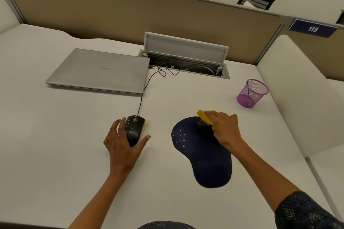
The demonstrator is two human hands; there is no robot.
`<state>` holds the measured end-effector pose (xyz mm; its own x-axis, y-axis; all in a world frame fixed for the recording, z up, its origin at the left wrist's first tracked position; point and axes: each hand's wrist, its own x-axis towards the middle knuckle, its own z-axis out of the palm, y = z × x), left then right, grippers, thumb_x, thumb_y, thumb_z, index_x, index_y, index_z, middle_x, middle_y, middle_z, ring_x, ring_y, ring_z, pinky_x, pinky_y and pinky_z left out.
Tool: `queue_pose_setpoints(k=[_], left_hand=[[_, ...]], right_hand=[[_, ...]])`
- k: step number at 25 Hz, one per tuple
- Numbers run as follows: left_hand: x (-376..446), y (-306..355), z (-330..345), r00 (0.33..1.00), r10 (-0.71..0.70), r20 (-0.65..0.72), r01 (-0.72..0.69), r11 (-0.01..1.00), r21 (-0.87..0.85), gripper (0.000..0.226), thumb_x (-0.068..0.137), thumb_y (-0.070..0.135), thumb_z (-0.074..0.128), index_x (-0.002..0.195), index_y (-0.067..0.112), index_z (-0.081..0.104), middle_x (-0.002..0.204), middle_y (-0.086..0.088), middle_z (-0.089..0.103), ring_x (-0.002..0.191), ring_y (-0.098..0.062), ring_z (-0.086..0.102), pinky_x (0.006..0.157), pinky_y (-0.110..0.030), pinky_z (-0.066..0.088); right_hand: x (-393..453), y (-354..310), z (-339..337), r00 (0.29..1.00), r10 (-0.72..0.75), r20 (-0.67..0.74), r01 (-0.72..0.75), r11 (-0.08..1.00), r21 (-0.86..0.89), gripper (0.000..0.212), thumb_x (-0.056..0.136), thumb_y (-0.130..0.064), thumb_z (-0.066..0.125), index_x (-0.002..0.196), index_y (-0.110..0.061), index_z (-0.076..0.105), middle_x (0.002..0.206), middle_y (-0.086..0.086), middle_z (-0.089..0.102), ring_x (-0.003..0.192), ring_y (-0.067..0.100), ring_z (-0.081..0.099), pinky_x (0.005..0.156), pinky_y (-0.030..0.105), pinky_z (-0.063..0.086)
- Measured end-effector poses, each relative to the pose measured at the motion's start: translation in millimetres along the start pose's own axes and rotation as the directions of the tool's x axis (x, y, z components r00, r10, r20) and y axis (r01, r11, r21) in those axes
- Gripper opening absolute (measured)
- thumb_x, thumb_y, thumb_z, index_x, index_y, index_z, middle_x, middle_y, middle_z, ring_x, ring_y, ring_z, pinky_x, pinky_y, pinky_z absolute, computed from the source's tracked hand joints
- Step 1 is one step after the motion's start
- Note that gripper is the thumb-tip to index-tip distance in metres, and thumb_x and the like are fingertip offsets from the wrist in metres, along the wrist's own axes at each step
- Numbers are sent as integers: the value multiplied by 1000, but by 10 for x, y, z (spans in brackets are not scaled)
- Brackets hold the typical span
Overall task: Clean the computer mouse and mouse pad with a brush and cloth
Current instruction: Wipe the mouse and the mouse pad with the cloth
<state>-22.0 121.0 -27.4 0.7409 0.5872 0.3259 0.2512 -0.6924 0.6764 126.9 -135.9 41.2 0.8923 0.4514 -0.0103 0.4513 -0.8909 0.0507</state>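
Observation:
A dark blue mouse pad (204, 156) with a wrist rest lies on the white desk, dotted with pale specks on its left half. My right hand (226, 129) grips a yellow-handled brush (203, 118) whose dark bristles press on the pad's far edge. A black wired mouse (134, 128) sits to the left of the pad. My left hand (123, 145) rests on it, fingers spread around its near end. Crumbs (149, 125) lie on the desk just right of the mouse. No cloth is in view.
A shut silver laptop (100, 70) lies at the back left, the mouse cable (144, 89) running past it into an open cable tray (186, 61). A purple mesh cup (252, 93) stands at the right. A partition wall (130, 9) lines the back.

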Motion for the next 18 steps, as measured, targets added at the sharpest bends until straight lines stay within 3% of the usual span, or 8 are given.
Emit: queue_pose_setpoints(k=[2, 4, 6, 12, 18], left_hand=[[0, -34, -5, 1000, -26, 18, 26, 1000, -3, 97, 62, 63, 64, 137, 10, 32, 139, -16, 35, 126, -34, 36, 101, -45, 27], [-5, -76, 4, 998, -49, 38, 50, 999, -11, 101, 61, 71, 58, 137, 9, 33, 137, -16, 38, 124, -33, 37, 101, -46, 27], [0, -99, -1, 994, -87, 58, 90, 995, -44, 103, 59, 74, 55, 138, 11, 32, 136, -15, 39, 124, -33, 37, 102, -44, 25], [7, -184, -12, 984, -157, 81, 165, 982, -94, 103, 59, 70, 62, 140, 18, 27, 128, -10, 42, 118, -27, 39, 101, -36, 20], [-41, -240, 13, 988, -154, 0, 153, 982, -111, 89, 67, 67, 51, 136, 14, 34, 113, -6, 53, 109, -21, 45, 99, -34, 20]], right_hand=[[27, -107, -151, 987, 70, -144, -32, 967, 251, 58, 85, -5, 56, 136, -29, 43, 132, 1, 57, 114, 28, 55, 93, 43, 39], [84, -248, -321, 957, 180, -227, -40, 858, 512, 51, 83, -10, 64, 130, -25, 53, 117, 7, 67, 105, 30, 62, 93, 41, 46], [166, -398, -422, 946, 210, -245, -21, 798, 602, 49, 80, -14, 70, 126, -23, 57, 112, 8, 69, 100, 30, 65, 92, 37, 49], [513, -953, -455, 941, -50, -335, 201, 878, 434, 50, 78, -12, 71, 125, -22, 58, 115, 6, 68, 104, 31, 64, 90, 40, 50], [903, -1532, -377, 903, -392, -178, 430, 832, 350, 48, 78, -21, 70, 124, -32, 58, 105, 0, 72, 92, 27, 66, 74, 34, 53]])
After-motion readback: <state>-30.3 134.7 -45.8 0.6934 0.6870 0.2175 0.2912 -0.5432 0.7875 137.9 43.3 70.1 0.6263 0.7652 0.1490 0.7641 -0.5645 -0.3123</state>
